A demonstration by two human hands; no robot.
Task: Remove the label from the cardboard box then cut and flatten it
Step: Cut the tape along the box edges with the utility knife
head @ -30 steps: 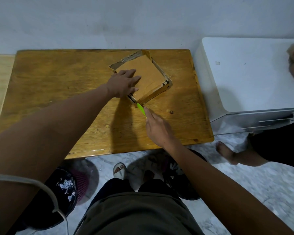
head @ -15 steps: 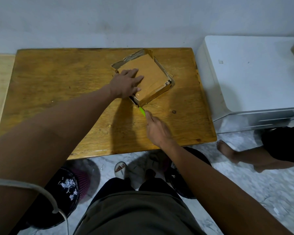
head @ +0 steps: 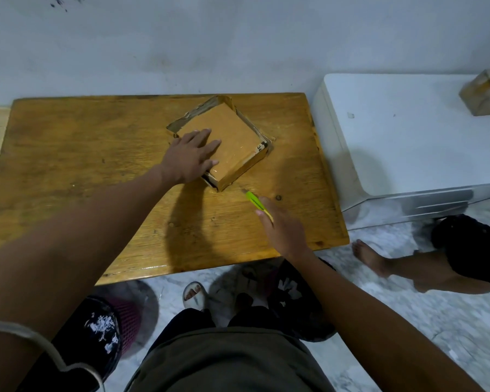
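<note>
- Wooden table [head: 68, 171] against wall, filling most of the upper view; white cabinet [head: 408, 131] just right of it.
- On cabinet top, far right corner: small tape-wrapped parcel [head: 483, 96] (blurred, contents not readable).
- Below table edge on floor: dark bin [head: 96, 329] at lower left with white paper scraps inside; another dark bag [head: 297, 295] under right forearm, contents not clear.
- Cardboard box [head: 227, 140] lying flat near back-centre of table, turned diamond-wise, torn flap edges sticking out along the far sides.
- Left hand [head: 190, 157] laid palm-down on the box's near-left part, fingers straight and spread, pressing (not curled around anything).
- Right hand [head: 283, 230] near the table's front right, apart from box, fingers pinched round green cutter [head: 255, 203].
- Cutter tip pointing toward the box's near corner, close but not touching (small gap of bare wood between).
</note>
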